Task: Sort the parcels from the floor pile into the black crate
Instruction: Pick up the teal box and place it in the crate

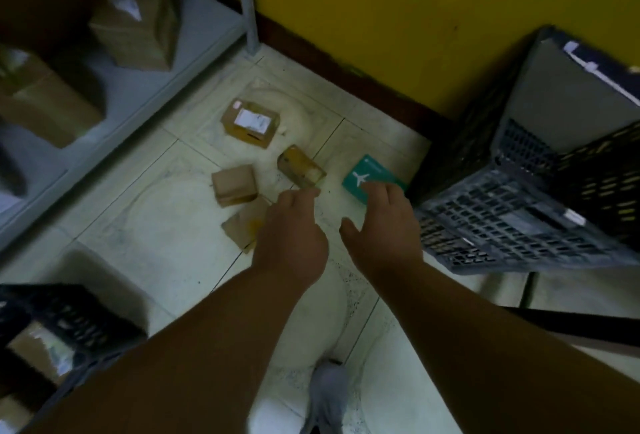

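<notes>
Several parcels lie on the pale tiled floor: a brown box with a white label (250,122), a small plain brown box (234,184), a narrow tape-wrapped box (300,166), a flat brown packet (242,227) and a teal box with a white plane mark (370,175). My left hand (289,232) reaches out over the flat packet, its fingertips close to the narrow box, holding nothing. My right hand (384,225) is spread open with its fingertips at the near edge of the teal box. A black mesh crate (512,222) stands at the right, tilted against the wall.
A grey metal shelf (145,87) at the left carries larger brown cartons (136,26). Another black crate (65,319) with parcels in it sits at the lower left. A yellow wall with a dark skirting runs behind. My grey shoe (327,395) shows at the bottom.
</notes>
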`<state>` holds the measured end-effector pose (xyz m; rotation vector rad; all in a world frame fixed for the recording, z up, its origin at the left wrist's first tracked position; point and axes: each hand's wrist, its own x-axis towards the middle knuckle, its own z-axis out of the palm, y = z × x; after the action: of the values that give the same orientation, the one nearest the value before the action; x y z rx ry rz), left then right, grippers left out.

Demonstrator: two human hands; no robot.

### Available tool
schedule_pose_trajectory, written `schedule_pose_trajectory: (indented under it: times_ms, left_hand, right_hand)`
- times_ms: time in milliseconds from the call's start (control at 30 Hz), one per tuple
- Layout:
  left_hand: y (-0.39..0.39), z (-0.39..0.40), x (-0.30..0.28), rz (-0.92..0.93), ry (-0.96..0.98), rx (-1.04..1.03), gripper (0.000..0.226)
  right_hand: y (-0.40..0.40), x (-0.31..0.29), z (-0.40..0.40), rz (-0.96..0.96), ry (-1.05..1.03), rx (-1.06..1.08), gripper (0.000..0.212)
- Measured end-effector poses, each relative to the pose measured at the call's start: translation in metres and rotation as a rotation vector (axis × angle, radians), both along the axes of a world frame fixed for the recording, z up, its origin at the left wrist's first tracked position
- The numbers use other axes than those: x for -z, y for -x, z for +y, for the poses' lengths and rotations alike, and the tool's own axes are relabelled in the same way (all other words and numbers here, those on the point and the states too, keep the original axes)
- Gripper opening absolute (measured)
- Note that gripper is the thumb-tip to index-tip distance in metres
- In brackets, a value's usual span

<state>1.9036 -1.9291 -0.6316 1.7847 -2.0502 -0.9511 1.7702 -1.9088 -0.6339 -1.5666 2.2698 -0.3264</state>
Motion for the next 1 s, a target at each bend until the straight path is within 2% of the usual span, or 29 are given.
schedule_pose_trajectory:
  times_ms: [267, 400, 600, 767, 1000]
  left_hand:
    - [0.061, -0.070, 0.034, 0.002, -0.070, 0.070, 0.057]
    - [0.072, -0.110, 0.037, -0.010, -0.030, 0.133, 0.054]
    - [0.087, -0.154, 0.063, -0.033, -0.008, 0.166, 0.054]
    - [0.111, -0.171, 0.125, -0.002, -0.073, 0.107, 0.054]
    - [0.160, -0.196, 0.276, 0.067, -0.200, 0.030, 0.060]
  right_hand:
    - [0.054, 0.032, -0.057, -0.033, -0.033, 0.119, 0.065]
    - [0.061, 0.033, -0.090, -0.065, -0.010, 0.186, 0.066]
    - [0.069, 0.057, -0.139, -0.068, -0.010, 0.173, 0.066]
    - [0.099, 0.124, -0.163, -0.075, -0.106, 0.164, 0.069]
    - [0.149, 0.276, -0.184, -0.076, -0.190, 0.165, 0.075]
